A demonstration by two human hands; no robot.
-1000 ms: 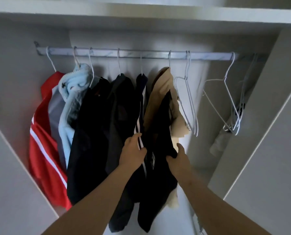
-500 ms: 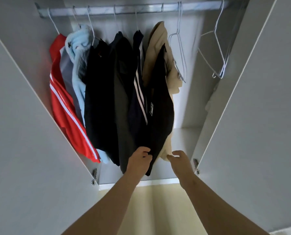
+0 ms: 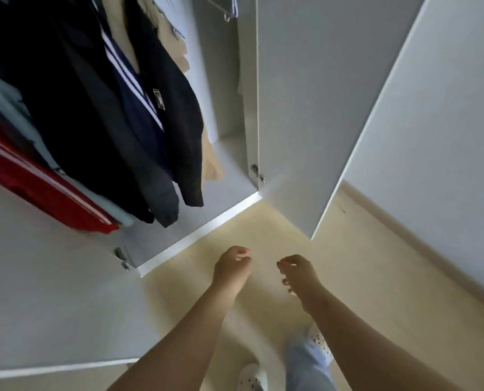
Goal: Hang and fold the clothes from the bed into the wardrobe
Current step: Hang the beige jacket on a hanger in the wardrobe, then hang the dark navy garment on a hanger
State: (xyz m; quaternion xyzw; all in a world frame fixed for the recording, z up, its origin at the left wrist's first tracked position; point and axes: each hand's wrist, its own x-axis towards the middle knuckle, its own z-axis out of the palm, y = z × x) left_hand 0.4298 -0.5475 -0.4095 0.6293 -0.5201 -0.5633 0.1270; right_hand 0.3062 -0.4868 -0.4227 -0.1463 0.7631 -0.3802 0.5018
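Dark clothes (image 3: pixel 74 108) are hanging far left inside the wardrobe (image 3: pixel 221 80), needing no support | left hand (image 3: pixel 232 266) and right hand (image 3: pixel 298 275) are dangling loosely curled over the near floor (image 3: pixel 348 263), grasping nothing, seemingly free for another garment | bed is not showing

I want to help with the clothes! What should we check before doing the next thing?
1. Left hand free: ok, it holds nothing.
2. Right hand free: ok, it holds nothing.
3. Wardrobe door open: ok, it stands wide.
4. Black jacket hung: ok, it hangs above the wardrobe floor.
5. Spare hanger: ok, bare wire shows at the top edge.
6. More clothes on the bed: cannot tell, the bed is out of view.
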